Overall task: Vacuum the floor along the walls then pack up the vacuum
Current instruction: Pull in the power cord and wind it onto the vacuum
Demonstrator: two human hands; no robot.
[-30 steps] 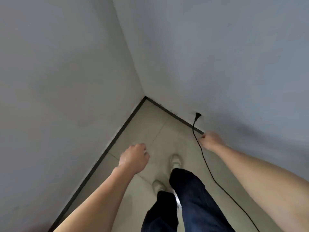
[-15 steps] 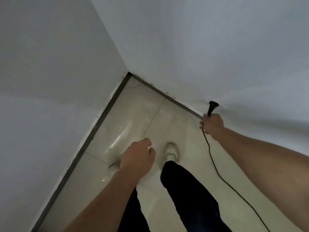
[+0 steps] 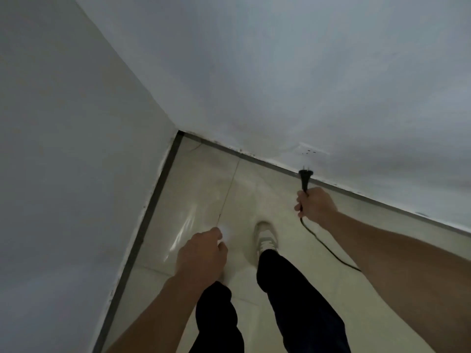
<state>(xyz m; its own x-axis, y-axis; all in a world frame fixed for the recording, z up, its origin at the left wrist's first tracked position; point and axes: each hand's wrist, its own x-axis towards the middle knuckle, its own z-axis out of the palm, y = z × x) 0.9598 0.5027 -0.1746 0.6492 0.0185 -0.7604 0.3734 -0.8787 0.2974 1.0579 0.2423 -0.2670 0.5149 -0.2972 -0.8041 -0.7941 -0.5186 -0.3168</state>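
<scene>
Corner of a room, view down toward our feet. The left wall (image 3: 76, 149) and far wall (image 3: 305, 72), both pale, meet at 12 o'clock. A dark baseboard (image 3: 150, 215) runs along the foot of each. The floor (image 3: 204, 189) is glossy beige tile, with a grout line running from 12 toward 6 and a streak of glare at 9 o'clock of our shoe (image 3: 266, 238).

Our right hand (image 3: 316, 206), at 2 o'clock of the shoe, is fisted around the black cord (image 3: 328, 248) right where it joins the plug (image 3: 303, 178). The plug stands up out of the top of the fist with its two prongs bare, pointing to 12, in front of the baseboard of the far wall. It is in no outlet. A white socket (image 3: 312, 149) sits low on the far wall at 12 o'clock of the plug, near it but apart. Below the fist the cord hangs, bends toward 4 o'clock across the tile and passes out of sight behind our right forearm.

Our left hand (image 3: 201, 253), at 9 o'clock of the shoe, hangs over the floor with its back to us, fingers loosely curled and holding nothing that we can see.

Dark trousers (image 3: 293, 301) cover both legs at 6 o'clock. Only one shoe shows.
</scene>
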